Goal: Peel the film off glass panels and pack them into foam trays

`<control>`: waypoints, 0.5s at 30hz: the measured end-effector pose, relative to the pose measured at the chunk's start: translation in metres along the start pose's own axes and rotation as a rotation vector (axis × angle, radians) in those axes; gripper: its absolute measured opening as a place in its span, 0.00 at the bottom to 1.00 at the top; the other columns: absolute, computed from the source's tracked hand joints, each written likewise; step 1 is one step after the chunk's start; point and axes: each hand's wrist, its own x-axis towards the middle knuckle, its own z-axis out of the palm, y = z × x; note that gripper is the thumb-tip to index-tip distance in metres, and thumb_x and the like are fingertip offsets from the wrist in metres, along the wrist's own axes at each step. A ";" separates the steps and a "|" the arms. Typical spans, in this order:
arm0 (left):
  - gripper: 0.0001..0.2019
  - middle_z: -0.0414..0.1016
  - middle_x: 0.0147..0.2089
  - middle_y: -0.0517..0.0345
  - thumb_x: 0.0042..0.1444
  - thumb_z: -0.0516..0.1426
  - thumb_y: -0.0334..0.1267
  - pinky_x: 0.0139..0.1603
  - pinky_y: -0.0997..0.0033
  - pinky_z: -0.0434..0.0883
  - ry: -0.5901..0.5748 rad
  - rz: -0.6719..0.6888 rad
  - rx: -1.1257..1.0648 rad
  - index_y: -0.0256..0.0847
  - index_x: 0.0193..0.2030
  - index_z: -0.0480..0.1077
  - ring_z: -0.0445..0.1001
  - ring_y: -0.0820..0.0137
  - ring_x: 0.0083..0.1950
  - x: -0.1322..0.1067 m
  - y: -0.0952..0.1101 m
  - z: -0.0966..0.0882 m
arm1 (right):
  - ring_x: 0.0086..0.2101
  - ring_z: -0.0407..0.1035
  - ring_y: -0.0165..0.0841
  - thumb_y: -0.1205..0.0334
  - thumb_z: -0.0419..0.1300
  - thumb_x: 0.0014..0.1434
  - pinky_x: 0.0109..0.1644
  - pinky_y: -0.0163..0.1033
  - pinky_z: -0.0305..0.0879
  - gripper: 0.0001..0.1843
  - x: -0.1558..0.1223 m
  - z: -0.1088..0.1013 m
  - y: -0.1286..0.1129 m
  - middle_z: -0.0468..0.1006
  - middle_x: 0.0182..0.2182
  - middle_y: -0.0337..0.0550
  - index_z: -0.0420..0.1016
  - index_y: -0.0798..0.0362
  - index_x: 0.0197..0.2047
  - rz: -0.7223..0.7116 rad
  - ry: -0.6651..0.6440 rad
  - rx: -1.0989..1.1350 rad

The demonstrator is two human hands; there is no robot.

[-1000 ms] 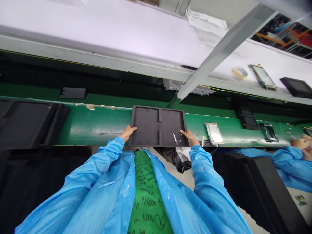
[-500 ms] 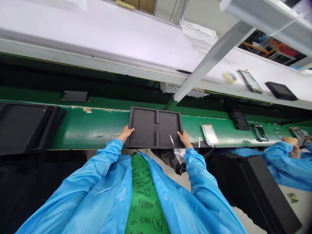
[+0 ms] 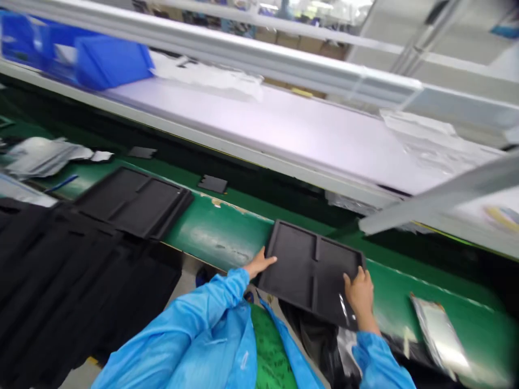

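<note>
Both my hands hold a black foam tray [image 3: 292,258] with two shallow compartments, just above a green conveyor belt [image 3: 214,232]. My left hand [image 3: 260,262] grips its left edge, and my right hand [image 3: 360,294] grips its near right corner. A small clear strip [image 3: 344,309] lies on the tray next to my right hand. My blue sleeves reach in from the bottom of the view.
A stack of black foam trays [image 3: 81,275] stands to my left, with another black tray [image 3: 133,202] on the belt. A foil-wrapped panel [image 3: 440,336] lies to the right. A black plastic bag [image 3: 312,346] hangs below. Blue bins [image 3: 109,62] stand beyond a white shelf [image 3: 275,132].
The view has swung left and tilted, bringing the blue bins and more stacked trays into sight. The tray stays in both hands, and my right hand sits further onto its corner.
</note>
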 end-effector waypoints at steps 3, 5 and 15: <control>0.41 0.59 0.74 0.29 0.52 0.65 0.51 0.75 0.49 0.55 0.091 -0.069 0.004 0.28 0.68 0.63 0.57 0.45 0.75 -0.008 -0.013 -0.030 | 0.70 0.52 0.54 0.47 0.48 0.67 0.68 0.60 0.60 0.34 0.014 0.016 -0.116 0.58 0.70 0.65 0.60 0.59 0.70 -0.361 -0.042 0.200; 0.38 0.64 0.72 0.29 0.50 0.66 0.50 0.75 0.49 0.55 0.132 -0.095 -0.003 0.29 0.64 0.68 0.61 0.45 0.74 -0.016 -0.022 -0.062 | 0.70 0.53 0.49 0.49 0.48 0.69 0.70 0.57 0.58 0.31 0.022 0.031 -0.218 0.57 0.72 0.57 0.59 0.52 0.71 -0.567 -0.166 0.286; 0.30 0.83 0.48 0.45 0.44 0.64 0.66 0.61 0.51 0.71 0.303 -0.002 -0.264 0.43 0.43 0.79 0.78 0.49 0.55 -0.042 -0.073 -0.280 | 0.73 0.44 0.50 0.75 0.55 0.56 0.72 0.52 0.49 0.46 0.094 0.243 -0.622 0.47 0.74 0.66 0.48 0.59 0.76 -0.741 -0.717 -0.307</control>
